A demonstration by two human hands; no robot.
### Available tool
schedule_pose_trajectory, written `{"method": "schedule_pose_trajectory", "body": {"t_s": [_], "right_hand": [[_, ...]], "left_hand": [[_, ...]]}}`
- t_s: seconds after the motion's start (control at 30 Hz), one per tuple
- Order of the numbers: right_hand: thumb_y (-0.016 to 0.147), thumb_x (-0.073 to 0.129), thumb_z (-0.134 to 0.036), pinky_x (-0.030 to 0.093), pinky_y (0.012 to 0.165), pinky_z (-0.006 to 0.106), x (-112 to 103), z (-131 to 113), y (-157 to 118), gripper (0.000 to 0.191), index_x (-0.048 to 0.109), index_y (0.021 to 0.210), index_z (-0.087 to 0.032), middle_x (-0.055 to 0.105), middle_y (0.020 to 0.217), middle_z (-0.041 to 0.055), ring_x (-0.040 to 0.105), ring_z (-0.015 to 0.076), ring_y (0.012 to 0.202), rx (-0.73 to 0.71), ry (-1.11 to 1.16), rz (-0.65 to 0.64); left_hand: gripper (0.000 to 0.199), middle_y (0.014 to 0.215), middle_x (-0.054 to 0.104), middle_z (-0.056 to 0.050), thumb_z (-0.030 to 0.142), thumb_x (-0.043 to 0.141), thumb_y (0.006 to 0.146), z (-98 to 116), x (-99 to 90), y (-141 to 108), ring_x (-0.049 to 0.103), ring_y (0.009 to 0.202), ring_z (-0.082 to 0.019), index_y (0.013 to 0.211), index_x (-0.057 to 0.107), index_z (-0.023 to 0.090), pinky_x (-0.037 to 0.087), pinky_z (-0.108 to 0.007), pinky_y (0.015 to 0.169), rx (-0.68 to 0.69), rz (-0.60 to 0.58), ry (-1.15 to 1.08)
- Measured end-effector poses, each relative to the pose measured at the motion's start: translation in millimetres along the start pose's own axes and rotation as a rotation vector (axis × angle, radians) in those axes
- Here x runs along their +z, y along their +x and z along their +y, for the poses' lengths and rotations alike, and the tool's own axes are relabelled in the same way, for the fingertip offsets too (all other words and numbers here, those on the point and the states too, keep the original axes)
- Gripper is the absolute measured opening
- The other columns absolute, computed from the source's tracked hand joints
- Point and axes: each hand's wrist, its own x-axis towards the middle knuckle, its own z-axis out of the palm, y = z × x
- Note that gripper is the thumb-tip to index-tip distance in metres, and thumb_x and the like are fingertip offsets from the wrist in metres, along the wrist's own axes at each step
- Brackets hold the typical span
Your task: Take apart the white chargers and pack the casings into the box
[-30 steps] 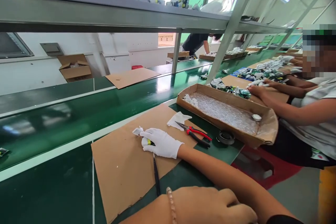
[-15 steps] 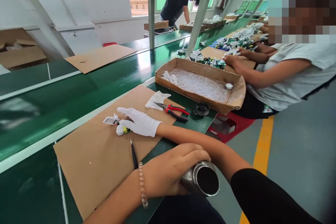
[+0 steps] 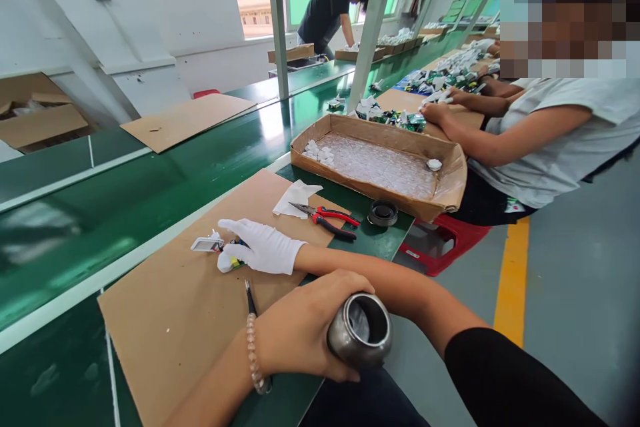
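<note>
My left hand, bare with a beaded bracelet, is closed round a steel flask near the table's front edge. The flask has no lid on and stands close to upright, its mouth facing me. My right hand, in a white glove, rests on the cardboard sheet with thumb and fingers round a small electronic assembly. White plastic pieces and a grey-framed part stick out past the fingertips; the glove hides the rest. Tweezers lie beside my left wrist, partly covered by it.
Red-handled pliers lie by a white cloth and a black round lid. Behind stands a cardboard tray with small white parts. A co-worker sits at right, beside a red stool.
The flask has swung from a tilt toward upright and moved left with my left hand. My gloved right hand stays on the assembly. The view has shifted slightly.
</note>
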Motion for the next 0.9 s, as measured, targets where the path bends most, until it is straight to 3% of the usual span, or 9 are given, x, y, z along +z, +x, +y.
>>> {"method": "schedule_pose_trajectory", "body": {"t_s": [0.9], "right_hand": [[0.096, 0.050, -0.036, 0.045, 0.095, 0.037, -0.8, -2.4, -1.1, 0.042, 0.044, 0.135, -0.020, 0.061, 0.118, 0.0085, 0.057, 0.0233, 0.109, -0.095, -0.080, -0.025]], "left_hand": [[0.085, 0.120, 0.059, -0.007, 0.034, 0.088, 0.051, -3.4, 2.4, -0.5, 0.059, 0.105, -0.025, 0.125, 0.049, 0.019, 0.048, -0.037, 0.096, 0.002, 0.028, -0.024]]}}
